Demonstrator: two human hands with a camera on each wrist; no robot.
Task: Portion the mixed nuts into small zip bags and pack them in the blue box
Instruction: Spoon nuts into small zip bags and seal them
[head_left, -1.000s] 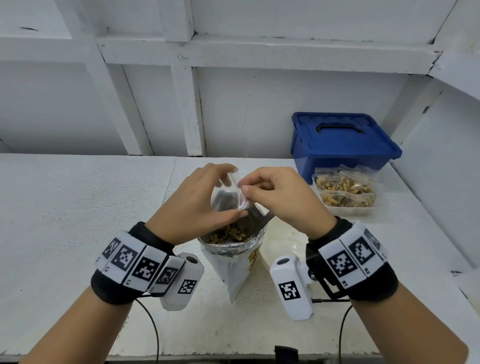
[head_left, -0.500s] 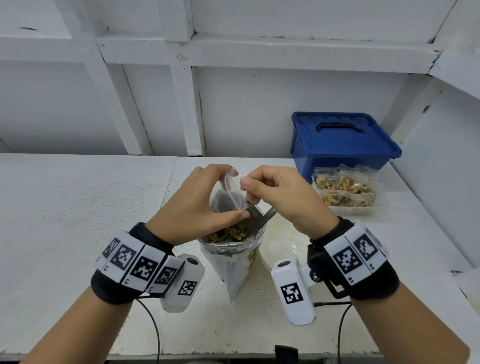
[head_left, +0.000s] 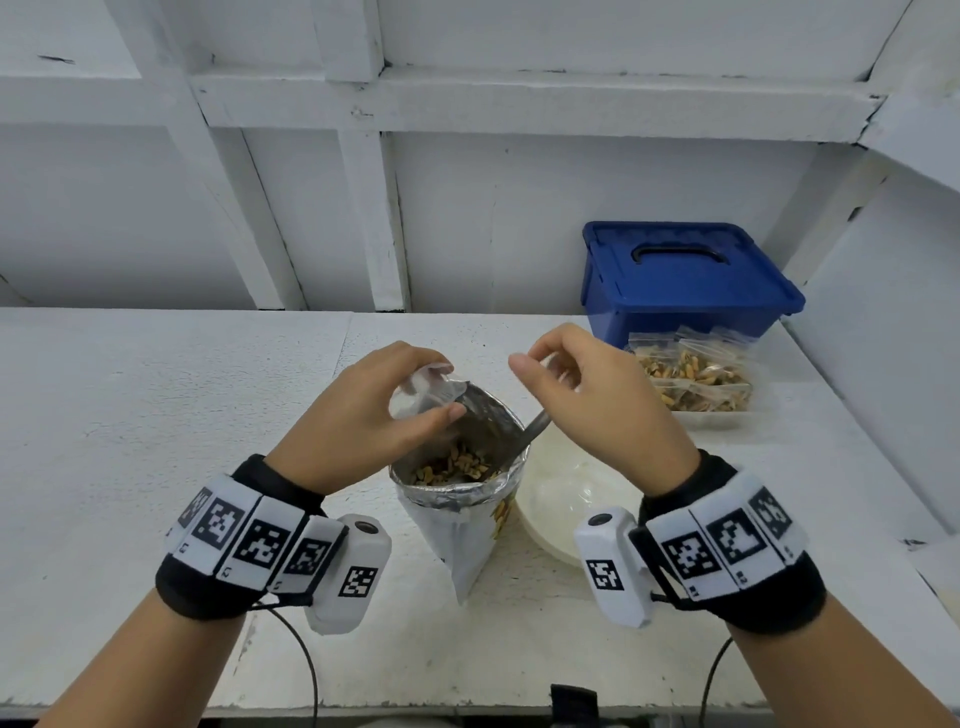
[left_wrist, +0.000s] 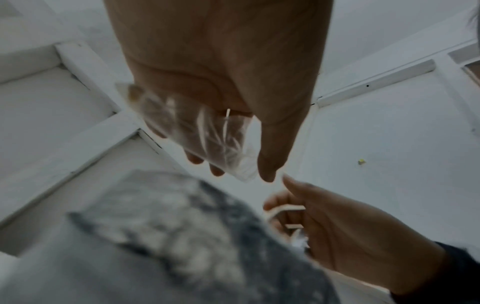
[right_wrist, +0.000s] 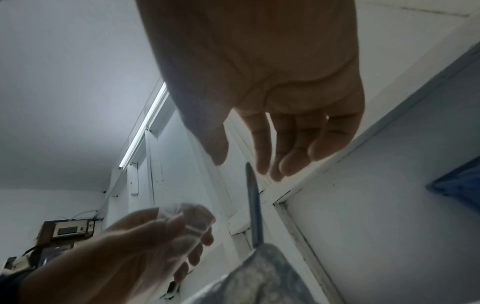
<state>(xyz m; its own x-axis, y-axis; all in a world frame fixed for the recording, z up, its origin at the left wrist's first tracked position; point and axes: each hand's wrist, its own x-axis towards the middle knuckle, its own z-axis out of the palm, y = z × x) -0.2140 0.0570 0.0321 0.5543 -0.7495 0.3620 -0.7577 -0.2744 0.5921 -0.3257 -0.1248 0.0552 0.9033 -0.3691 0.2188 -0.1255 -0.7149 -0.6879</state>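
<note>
My left hand (head_left: 441, 389) pinches a small, empty clear zip bag (head_left: 423, 392) over the mouth of the big foil nut bag (head_left: 457, 525), which stands open with mixed nuts (head_left: 452, 465) inside. In the left wrist view the zip bag (left_wrist: 207, 135) lies against the fingers under the thumb. My right hand (head_left: 540, 366) hovers to the right of the zip bag with relaxed fingers and holds nothing (right_wrist: 241, 164). A metal spoon handle (head_left: 537, 423) sticks out of the foil bag just below it (right_wrist: 253, 205). The blue box (head_left: 685, 280) stands at the back right with its lid on.
A clear tray (head_left: 711, 418) with several filled zip bags of nuts (head_left: 696, 371) sits in front of the blue box. A white plate (head_left: 566, 499) lies right of the foil bag. White walls close the back and right.
My right hand has let go of the zip bag's mouth and drawn away to the right. The left hand keeps the bag over the foil bag.
</note>
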